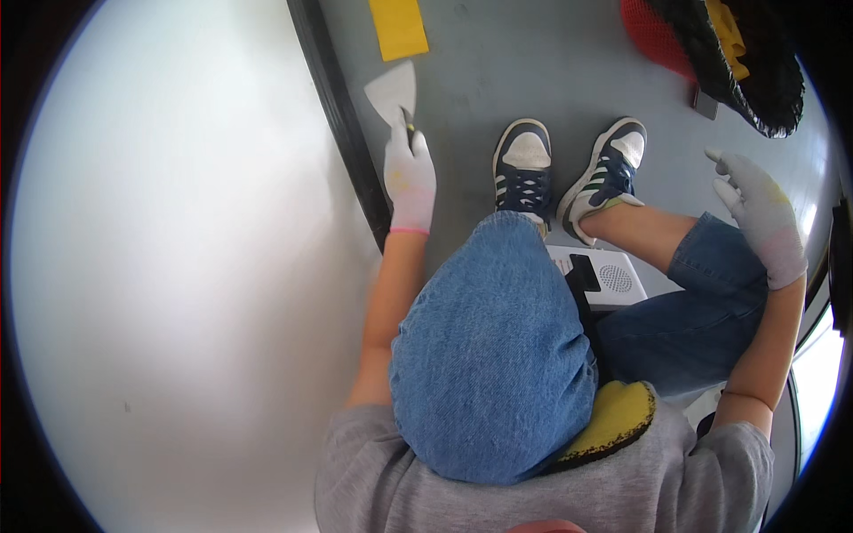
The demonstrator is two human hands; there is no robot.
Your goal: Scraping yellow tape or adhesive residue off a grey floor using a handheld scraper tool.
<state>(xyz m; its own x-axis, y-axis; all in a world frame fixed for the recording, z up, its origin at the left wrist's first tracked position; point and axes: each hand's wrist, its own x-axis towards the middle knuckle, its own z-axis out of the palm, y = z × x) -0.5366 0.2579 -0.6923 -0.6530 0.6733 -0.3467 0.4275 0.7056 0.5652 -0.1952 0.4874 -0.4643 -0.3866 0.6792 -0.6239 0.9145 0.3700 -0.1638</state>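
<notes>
My left hand, in a white knit glove with a pink cuff edge, grips a putty knife. Its flared, pale blade points away from me, just short of a yellow strip lying flat on the grey floor. A finger lies along the tool; most of the handle is hidden in the glove. On the other side, my right hand is gloved too and holds nothing visible. It hovers about my right knee, thumb and index finger apart, the other fingers partly hidden.
A white wall with a black baseboard runs along my left. At upper right is a black container with a red mesh side and crumpled yellow material inside. My sneakers are before me, a white speaker-grilled device beneath my legs.
</notes>
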